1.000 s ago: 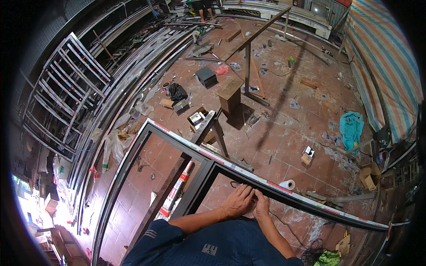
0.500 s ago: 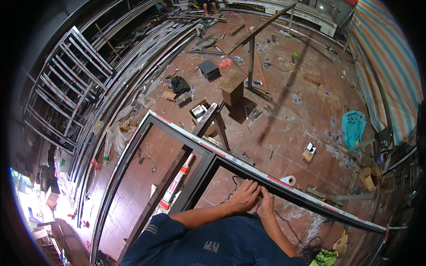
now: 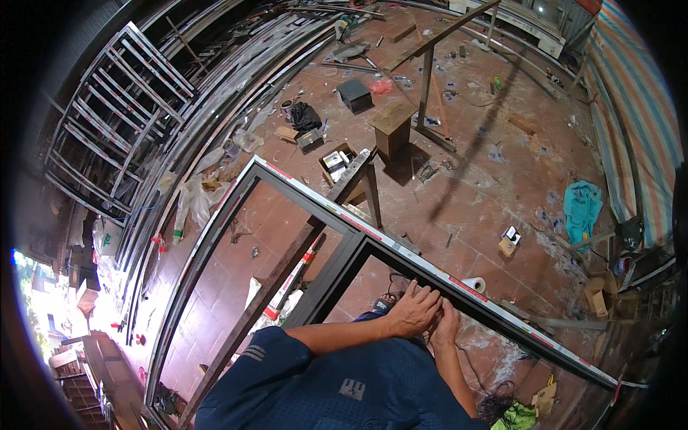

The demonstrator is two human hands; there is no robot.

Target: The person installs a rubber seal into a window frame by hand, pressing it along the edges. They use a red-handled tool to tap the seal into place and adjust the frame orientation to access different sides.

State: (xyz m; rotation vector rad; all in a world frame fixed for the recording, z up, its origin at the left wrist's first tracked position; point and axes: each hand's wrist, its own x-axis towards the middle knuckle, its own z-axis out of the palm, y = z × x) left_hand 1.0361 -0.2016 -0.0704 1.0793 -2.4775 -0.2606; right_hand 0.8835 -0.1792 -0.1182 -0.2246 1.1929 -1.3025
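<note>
Over the opening of a dark grey metal frame (image 3: 337,218), my left hand (image 3: 416,309) and my right hand (image 3: 446,326) are close together, nearly touching. The left fingers are curled, their tips near the frame's inner edge. Beside it, the right hand is closed too, its fingers bunched toward the left hand. What they grip is hidden behind the fingers. White protective film with red marks runs along the frame's outer edge. A dark crossbar divides the frame to the left of my hands.
A wooden support beam (image 3: 261,304) passes under the frame. Beyond it stand a wooden stool (image 3: 393,129) and an open carton (image 3: 331,163). A white roll (image 3: 474,285) lies beyond the frame's edge. Long metal profiles (image 3: 215,125) are heaped at left; a turquoise cloth (image 3: 582,208) lies right.
The whole view has shifted, moving most of the scene rightward and upward. My hands stay together at the frame, the left fingers slightly more spread. A sandalled foot now shows below the frame.
</note>
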